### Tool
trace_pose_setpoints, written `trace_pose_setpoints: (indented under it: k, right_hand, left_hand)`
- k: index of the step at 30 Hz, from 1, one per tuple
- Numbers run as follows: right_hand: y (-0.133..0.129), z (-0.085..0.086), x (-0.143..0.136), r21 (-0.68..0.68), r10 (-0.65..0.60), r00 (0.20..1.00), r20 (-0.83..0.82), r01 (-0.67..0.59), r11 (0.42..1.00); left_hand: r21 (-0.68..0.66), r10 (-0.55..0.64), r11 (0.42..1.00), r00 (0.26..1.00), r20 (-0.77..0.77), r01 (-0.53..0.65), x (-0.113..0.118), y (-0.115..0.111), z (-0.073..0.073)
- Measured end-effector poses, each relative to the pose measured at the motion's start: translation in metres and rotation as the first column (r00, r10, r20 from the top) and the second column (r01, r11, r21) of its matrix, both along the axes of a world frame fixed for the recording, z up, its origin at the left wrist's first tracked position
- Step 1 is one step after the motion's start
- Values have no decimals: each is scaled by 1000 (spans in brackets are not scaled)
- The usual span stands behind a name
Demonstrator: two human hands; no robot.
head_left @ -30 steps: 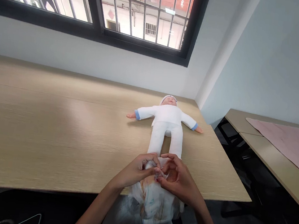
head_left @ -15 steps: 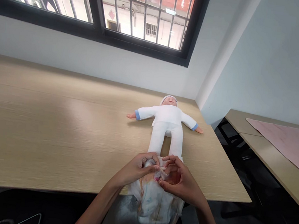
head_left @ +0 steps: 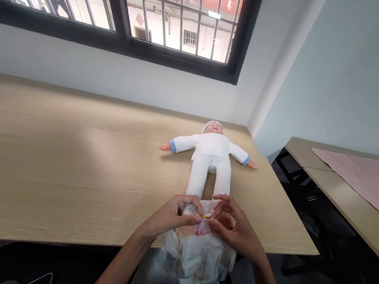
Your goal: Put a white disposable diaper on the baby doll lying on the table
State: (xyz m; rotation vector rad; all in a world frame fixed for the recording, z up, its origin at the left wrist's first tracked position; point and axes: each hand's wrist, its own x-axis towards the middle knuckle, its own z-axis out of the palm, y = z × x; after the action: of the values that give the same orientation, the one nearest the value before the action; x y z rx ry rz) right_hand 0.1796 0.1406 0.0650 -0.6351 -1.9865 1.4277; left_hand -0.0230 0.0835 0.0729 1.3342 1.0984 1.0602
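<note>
A white diaper with coloured prints and brownish patches hangs at the table's near edge, over my lap. My left hand pinches its upper middle part between thumb and fingers. Close beside it, my right hand grips the same part, thumb against fingertips. Between the two thumbs a pink and yellow print shows. Just beyond lies a baby doll on its back, in white clothes with blue cuffs and a cap, arms spread. The lower ends of its legs are hidden behind the diaper and my hands.
The wooden table reaches far to the left and ends just right of the doll. Across a gap stands a second table with a pink cloth on it. A barred window is in the wall behind.
The diaper's bunched upper part is spread flatter, and more of the pink and yellow print shows. My right hand has shifted slightly, its fingers a little higher. The doll stays put.
</note>
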Motion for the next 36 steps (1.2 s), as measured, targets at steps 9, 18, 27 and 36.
trace_pose_setpoints:
  k: [9,18,27,36]
  right_hand:
    - [8,2,3,138,-34,996,84,22,990]
    - [11,-3,12,157,-180,976,122,160,974]
    - [7,2,12,-61,-67,991,117,74,995]
    - [12,-4,11,-100,-65,996,68,71,992]
  left_hand:
    - [-95,19,995,996,83,-11,-1,0,-3]
    - [-65,33,998,988,148,-23,-2,-3,0]
    - [-66,21,998,985,173,-10,-3,-6,-1]
    - [-60,26,998,984,174,-16,-3,-5,-2]
